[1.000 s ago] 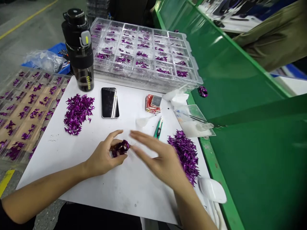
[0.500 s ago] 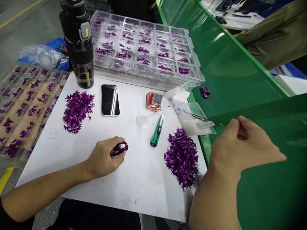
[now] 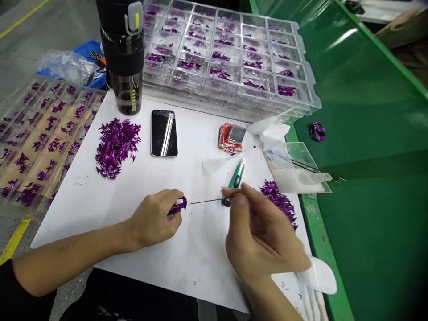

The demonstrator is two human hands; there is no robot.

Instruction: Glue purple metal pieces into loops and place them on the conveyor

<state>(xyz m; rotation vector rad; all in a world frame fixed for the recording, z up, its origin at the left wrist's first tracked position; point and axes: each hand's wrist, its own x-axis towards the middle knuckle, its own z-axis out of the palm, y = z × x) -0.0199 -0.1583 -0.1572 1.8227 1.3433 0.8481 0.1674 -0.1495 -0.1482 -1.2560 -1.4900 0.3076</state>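
My left hand (image 3: 155, 218) is closed round a purple ring-shaped piece (image 3: 178, 206) above the white board. My right hand (image 3: 261, 236) pinches a thin dark rod (image 3: 205, 202), whose tip points left and stops just short of the purple piece. Behind the right fingers lies a green cutter (image 3: 237, 174), partly covered. A heap of pointed purple pieces (image 3: 279, 200) is partly hidden by the right hand. Another such heap (image 3: 117, 145) lies at the left of the board, beside a black phone (image 3: 164, 133).
A dark bottle (image 3: 125, 58) stands at the board's back left. Behind are stacked clear compartment trays (image 3: 230, 96); another tray (image 3: 50, 154) is at left. A red packet (image 3: 230, 139), a clear plate with thin tools (image 3: 301, 156) and a purple round piece (image 3: 317, 131) lie right.
My right hand has moved left from the thin tools at the green ledge to over the board, now with a thin rod in its fingers. The view has shifted slightly.
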